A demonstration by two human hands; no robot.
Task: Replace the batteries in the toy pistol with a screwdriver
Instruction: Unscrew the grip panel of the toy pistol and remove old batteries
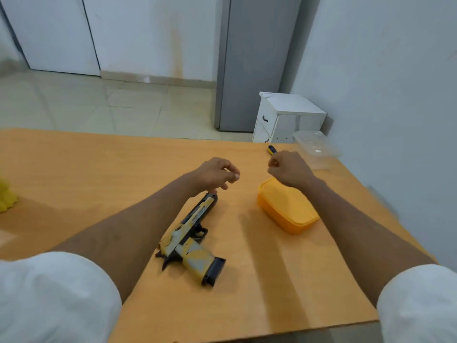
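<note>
while the yellow-grey plastic toy pistol (190, 240) lies unopened | both hands loosely curled, empty: left hand (216, 175), right hand (289, 169) | yellow-black screwdriver (271, 150) untouched, far right

The toy pistol (191, 237) lies flat on its side on the orange tabletop, just below and left of the frame's centre. Its body is patterned in yellow and pale grey, with black slide top, trigger guard and rear end. The barrel points toward the upper right of the frame and the grip angles toward the lower right, ending in a black base plate. The muzzle end sits just under a hand, and contact cannot be told. The screwdriver (271, 150) shows only as a yellow-and-black handle tip in the upper right of the table, the remainder hidden behind a closed fist.
</note>
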